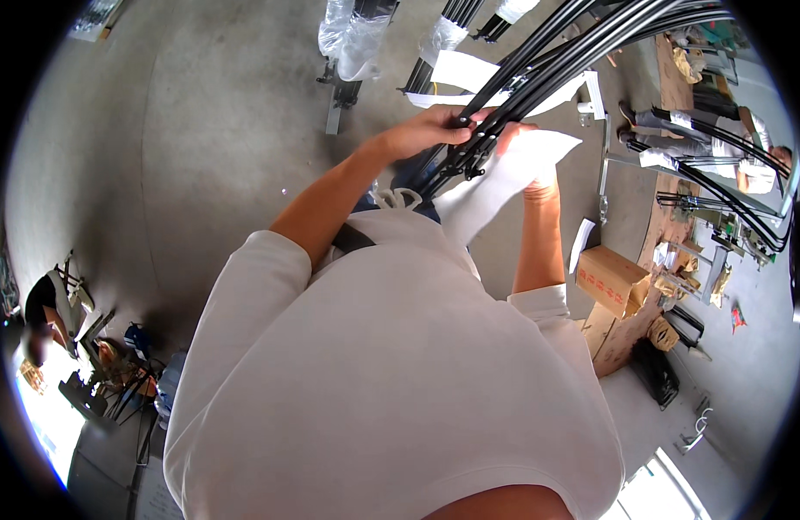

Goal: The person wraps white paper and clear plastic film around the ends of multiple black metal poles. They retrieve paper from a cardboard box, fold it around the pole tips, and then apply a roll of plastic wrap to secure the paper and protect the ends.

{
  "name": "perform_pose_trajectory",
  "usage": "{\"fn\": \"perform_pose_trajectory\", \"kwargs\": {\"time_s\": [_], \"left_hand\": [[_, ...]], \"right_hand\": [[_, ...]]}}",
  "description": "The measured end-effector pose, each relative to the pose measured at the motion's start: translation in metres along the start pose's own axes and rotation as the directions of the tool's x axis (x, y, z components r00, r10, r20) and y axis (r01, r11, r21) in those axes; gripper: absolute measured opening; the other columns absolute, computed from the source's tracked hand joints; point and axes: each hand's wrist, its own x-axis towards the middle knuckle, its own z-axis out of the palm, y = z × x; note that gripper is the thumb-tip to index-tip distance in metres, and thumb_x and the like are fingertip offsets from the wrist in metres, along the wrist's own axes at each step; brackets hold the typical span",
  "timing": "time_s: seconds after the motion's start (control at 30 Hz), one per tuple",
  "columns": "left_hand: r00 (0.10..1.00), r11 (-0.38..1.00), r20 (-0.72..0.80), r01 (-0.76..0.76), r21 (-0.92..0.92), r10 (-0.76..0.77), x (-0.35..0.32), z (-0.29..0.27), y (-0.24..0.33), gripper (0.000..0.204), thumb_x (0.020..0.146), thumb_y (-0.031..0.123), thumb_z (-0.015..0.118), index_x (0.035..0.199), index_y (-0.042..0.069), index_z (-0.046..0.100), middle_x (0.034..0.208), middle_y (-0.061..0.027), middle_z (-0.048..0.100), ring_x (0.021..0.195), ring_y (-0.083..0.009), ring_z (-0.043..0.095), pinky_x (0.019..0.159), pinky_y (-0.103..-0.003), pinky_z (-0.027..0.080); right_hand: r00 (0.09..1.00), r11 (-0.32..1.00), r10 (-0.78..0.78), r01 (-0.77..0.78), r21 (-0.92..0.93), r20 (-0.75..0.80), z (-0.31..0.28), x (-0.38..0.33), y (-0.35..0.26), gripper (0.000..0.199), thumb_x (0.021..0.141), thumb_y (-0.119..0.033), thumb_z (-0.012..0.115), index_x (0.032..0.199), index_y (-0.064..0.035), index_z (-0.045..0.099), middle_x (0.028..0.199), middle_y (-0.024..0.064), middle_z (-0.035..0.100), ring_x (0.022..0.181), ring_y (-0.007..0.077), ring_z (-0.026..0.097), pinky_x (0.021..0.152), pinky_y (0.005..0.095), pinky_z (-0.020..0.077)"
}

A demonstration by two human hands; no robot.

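A bundle of long black tubes point(547, 65) slants from the upper right toward my waist, with small black fittings point(471, 156) near its lower end. My left hand point(430, 130) is closed on the near end of this bundle, thumb and fingers at the tubes. On the other side, my right hand point(539, 178) grips a white sheet point(552, 149), which partly covers that hand and lies against the bundle. Part of the sheet hangs below the tubes, beside my legs. More white sheeting point(463, 71) shows behind and under the bundle.
Plastic-wrapped tube bundles point(352, 39) stand ahead on the concrete floor point(218, 113). To the right are a cardboard box point(610, 279), a wooden bench point(624, 334) and another person point(716, 130) near a rack of black tubes. A seated person point(46, 303) is at far left.
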Motion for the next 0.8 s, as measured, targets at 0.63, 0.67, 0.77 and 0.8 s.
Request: {"fn": "perform_pose_trajectory", "kwargs": {"time_s": [0.63,0.67,0.77,0.8], "left_hand": [[0.909,0.762,-0.407,0.199,0.616,0.091,-0.019,0.016,-0.001,0.025,0.077,0.008,0.051,0.100,0.002,0.042,0.083,-0.0127,0.056,0.079,-0.0255,0.056,0.071,-0.033,0.042],[0.924,0.799,-0.367,0.136,0.586,0.112,-0.020,0.016,-0.008,0.026,0.077,0.007,0.050,0.101,0.002,0.043,0.089,-0.0121,0.056,0.084,-0.0247,0.055,0.076,-0.032,0.041],[0.972,0.805,-0.227,0.089,0.586,0.057,-0.021,0.007,-0.010,0.038,0.077,0.003,0.049,0.113,0.001,0.037,0.104,-0.0112,0.052,0.098,-0.0210,0.049,0.087,-0.030,0.035],[0.984,0.792,-0.176,0.095,0.604,0.016,-0.021,0.004,-0.008,0.044,0.077,0.002,0.049,0.118,0.001,0.034,0.109,-0.0111,0.050,0.103,-0.0196,0.047,0.090,-0.030,0.033]], "right_hand": [[0.999,0.999,-0.015,0.013,0.044,0.035,-0.024,0.001,0.013,0.030,0.060,-0.031,0.063,0.068,-0.0021,0.059,0.086,0.0143,0.056,0.083,0.0243,0.051,0.074,0.0313,0.0375],[1.000,0.998,-0.020,0.021,0.057,-0.007,-0.021,0.001,0.013,0.028,0.058,-0.028,0.064,0.068,-0.0019,0.059,0.090,0.0144,0.056,0.086,0.0241,0.051,0.076,0.0311,0.0371],[0.999,0.990,0.015,-0.009,0.141,-0.043,-0.015,0.002,0.015,0.022,0.058,-0.020,0.063,0.068,-0.0004,0.058,0.099,0.0160,0.056,0.091,0.0247,0.051,0.083,0.0307,0.0337],[0.998,0.983,0.051,-0.043,0.178,-0.042,-0.017,-0.003,0.017,0.022,0.058,-0.020,0.064,0.068,-0.0003,0.058,0.099,0.0154,0.056,0.091,0.0247,0.051,0.083,0.0305,0.0331]]}}
